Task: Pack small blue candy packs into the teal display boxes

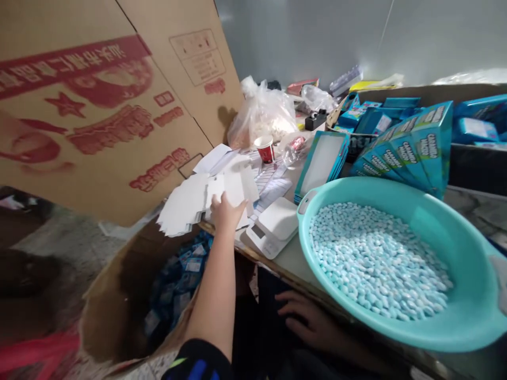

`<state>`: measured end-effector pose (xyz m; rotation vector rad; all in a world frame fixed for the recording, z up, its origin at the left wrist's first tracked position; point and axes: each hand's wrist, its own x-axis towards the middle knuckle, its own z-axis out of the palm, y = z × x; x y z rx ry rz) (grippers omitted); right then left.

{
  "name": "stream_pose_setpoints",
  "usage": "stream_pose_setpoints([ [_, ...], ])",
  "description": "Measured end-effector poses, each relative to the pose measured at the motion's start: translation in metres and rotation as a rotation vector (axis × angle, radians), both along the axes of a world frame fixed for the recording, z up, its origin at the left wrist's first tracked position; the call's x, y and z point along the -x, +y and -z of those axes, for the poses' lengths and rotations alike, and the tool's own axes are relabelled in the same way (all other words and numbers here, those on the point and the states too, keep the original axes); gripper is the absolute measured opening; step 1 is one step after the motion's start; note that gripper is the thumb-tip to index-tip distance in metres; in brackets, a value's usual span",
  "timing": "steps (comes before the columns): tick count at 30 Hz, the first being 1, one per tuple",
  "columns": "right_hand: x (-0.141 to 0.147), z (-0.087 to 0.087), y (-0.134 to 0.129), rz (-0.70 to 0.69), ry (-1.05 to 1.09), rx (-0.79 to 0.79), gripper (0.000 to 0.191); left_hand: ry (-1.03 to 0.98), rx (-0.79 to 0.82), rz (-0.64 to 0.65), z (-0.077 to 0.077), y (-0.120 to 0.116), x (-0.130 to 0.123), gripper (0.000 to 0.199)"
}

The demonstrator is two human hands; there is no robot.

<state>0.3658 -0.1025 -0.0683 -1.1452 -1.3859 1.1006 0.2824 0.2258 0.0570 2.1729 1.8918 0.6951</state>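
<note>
My left hand (226, 212) reaches over the table onto a spread stack of white cards (186, 203), its fingers bent at the near right part of the stack; whether it grips a card is not clear. Below the table edge, in shadow, my right hand (303, 319) has its fingers apart and holds nothing. A white digital scale (273, 227) lies just right of my left hand. The turquoise basin (463, 232) on the right holds many small light-blue and white candies (376, 264).
Blue boxes (412, 148) lean behind the basin, beside flat blue trays (319, 163). A red paper cup (264, 150) and a filled plastic bag (265, 113) stand farther back. At lower left, an open carton (106, 301) holds blue packs. A large cardboard panel (119, 105) rises at left.
</note>
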Motion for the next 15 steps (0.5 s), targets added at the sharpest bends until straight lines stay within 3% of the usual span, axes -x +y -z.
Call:
stream_pose_setpoints([
  [2, 0.008, 0.0, -0.002, 0.086, -0.007, 0.035, 0.025, 0.048, 0.079, -0.192, 0.016, 0.007, 0.021, 0.107],
  [4, 0.016, 0.001, -0.002, 0.134, -0.019, 0.058, 0.027, 0.03, 0.12, -0.271, 0.025, 0.016, 0.036, 0.11],
  [8, 0.024, 0.008, 0.005, 0.209, -0.083, 0.094, 0.038, -0.037, 0.164, -0.258, 0.025, 0.035, 0.063, 0.077],
  [11, 0.025, 0.008, 0.013, 0.185, -0.176, 0.05, 0.038, -0.107, 0.12, -0.195, 0.024, 0.039, 0.082, 0.048],
  [15, 0.032, -0.002, 0.027, 0.09, -0.296, -0.116, 0.033, -0.168, 0.022, -0.147, 0.03, 0.033, 0.092, 0.039],
])
